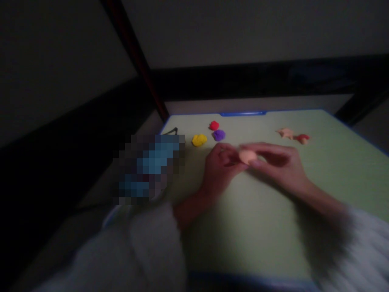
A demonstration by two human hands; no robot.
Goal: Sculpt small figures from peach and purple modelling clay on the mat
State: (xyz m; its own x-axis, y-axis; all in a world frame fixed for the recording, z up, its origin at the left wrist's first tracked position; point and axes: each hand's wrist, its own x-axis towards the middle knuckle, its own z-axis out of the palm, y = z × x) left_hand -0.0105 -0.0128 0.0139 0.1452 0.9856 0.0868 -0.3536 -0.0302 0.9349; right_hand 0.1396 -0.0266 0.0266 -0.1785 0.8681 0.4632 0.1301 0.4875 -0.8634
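Note:
Between my two hands, above the middle of the table, is a rounded lump of peach modelling clay (248, 156). My right hand (278, 162) pinches it between thumb and fingers from the right. From the left, the curled fingers of my left hand (221, 166) press against the same lump. Beyond the hands lie a yellow clay lump (199, 140), a purple clay lump (219, 135) and a red clay lump (214, 125). To the right rest a peach clay piece with small points (286, 132) and a red-topped piece with a peach base (303, 138), shaped like a mushroom.
The pale green table (258, 227) has a blue edge and a blue handle-like strip (243, 114) at its far side. A pixelated object (152, 166) with a dark cord sits at the left edge. A wall with a dark band stands behind.

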